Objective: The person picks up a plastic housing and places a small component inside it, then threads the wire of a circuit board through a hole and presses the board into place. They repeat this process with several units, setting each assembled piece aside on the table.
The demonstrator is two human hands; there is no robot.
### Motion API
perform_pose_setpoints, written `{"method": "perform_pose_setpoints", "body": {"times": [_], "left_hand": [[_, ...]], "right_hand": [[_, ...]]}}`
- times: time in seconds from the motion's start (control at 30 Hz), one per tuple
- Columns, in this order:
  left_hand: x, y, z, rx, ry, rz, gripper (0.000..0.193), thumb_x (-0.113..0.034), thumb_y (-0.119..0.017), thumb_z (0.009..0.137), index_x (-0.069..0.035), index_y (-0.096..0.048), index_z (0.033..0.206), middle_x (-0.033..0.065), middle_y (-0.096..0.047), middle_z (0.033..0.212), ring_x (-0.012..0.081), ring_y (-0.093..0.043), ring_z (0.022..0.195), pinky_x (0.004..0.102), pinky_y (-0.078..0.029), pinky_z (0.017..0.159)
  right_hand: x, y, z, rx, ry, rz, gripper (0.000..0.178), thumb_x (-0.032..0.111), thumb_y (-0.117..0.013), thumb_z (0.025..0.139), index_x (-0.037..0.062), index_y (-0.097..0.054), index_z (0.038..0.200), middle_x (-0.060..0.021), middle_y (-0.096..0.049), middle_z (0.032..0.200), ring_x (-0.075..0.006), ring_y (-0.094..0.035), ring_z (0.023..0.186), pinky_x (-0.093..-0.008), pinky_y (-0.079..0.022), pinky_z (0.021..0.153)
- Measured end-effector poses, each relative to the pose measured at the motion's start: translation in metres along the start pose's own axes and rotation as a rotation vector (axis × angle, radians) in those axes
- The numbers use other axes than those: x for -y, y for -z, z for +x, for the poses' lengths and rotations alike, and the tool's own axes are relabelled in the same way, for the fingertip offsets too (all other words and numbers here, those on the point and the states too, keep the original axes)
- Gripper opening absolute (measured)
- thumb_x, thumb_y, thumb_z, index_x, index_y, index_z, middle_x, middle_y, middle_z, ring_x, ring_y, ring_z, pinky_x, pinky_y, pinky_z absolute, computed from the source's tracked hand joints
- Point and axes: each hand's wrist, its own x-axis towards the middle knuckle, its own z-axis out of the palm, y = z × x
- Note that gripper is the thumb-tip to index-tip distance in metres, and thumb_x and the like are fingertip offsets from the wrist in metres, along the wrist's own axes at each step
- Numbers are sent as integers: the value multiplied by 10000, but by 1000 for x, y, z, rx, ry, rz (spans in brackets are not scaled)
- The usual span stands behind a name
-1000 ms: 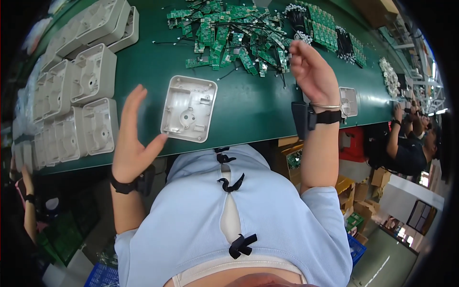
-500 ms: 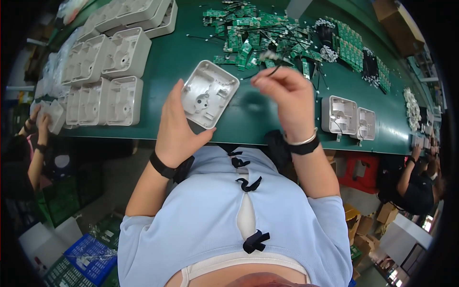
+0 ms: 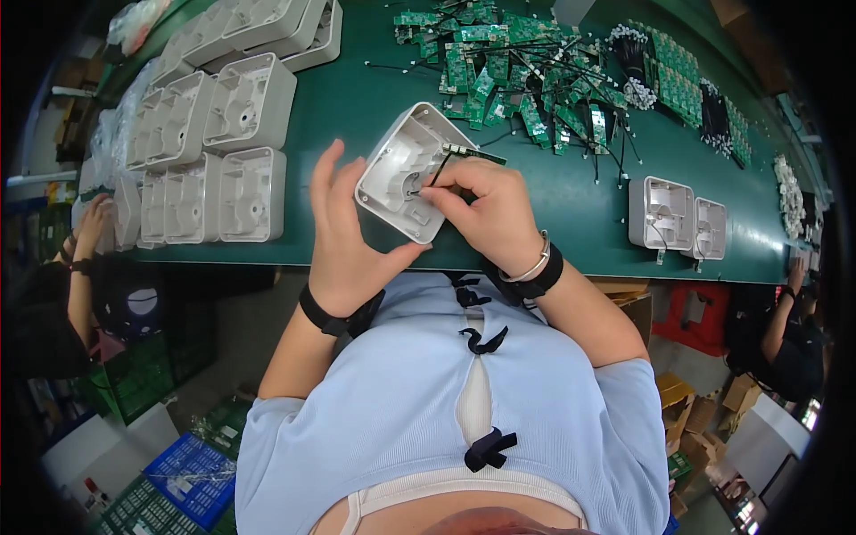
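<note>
A white plastic housing (image 3: pixel 399 152), an open box with moulded posts inside, is tilted above the near part of the table. My left hand (image 3: pixel 348 241) steadies it, thumb at its lower corner and fingers along its left side. Over the housing's right half, my right hand (image 3: pixel 486 209) is closed in a pinch on a thin black cable (image 3: pixel 440 169), fingertips down near the round recess. A green circuit board (image 3: pixel 481 154) shows behind those knuckles, partly hidden by them. The cable's tip is too small to make out clearly.
Stacked white housings (image 3: pixel 252 192) stand at the left. A heap of circuit boards with black cables (image 3: pixel 535 116) lies at the back, beside rows of boards (image 3: pixel 673 80). Two housings with cables (image 3: pixel 660 211) sit at the right. Other people's hands (image 3: pixel 92 223) work at both sides.
My right hand has come left and down from beside the board heap into the housing, bringing the cable and circuit board. The housing has tilted in my left hand.
</note>
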Motion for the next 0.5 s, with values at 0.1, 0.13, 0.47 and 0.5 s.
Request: {"method": "perform_pose_setpoints", "body": {"times": [0.1, 0.13, 0.47, 0.5], "left_hand": [[2, -1, 0, -18, -22, -43, 1065, -124, -979, 623, -44, -386, 1504, 261, -284, 1612, 471, -391, 1451, 528, -432, 1156], [2, -2, 0, -28, -27, -59, 1064, -122, -976, 625, -48, -385, 1507, 259, -285, 1614, 467, -394, 1450, 527, -431, 1157], [23, -27, -8, -34, -11, -403, 1095, -83, -951, 665, -63, -305, 1549, 247, -266, 1641, 404, -424, 1471, 517, -423, 1189], [23, -26, -8, -23, 17, -462, 1101, -68, -949, 669, -63, -293, 1553, 245, -264, 1645, 392, -422, 1480, 511, -428, 1193]], "right_hand": [[-1, -2, 1, -7, 39, -35, 80, 29, -827, 851, 8, -769, 901, -96, -776, 887, -210, -733, 782, -310, -567, 691], [1, -2, 3, -10, 89, -90, 79, 33, -826, 845, 9, -764, 889, -103, -771, 883, -235, -729, 774, -327, -568, 694], [14, -3, 5, 104, 270, -387, 126, 43, -780, 860, 29, -755, 983, -135, -740, 972, -344, -700, 838, -417, -564, 742], [14, 2, 4, 102, 271, -388, 126, 43, -780, 860, 29, -755, 983, -135, -740, 972, -344, -700, 838, -417, -564, 742]]}}
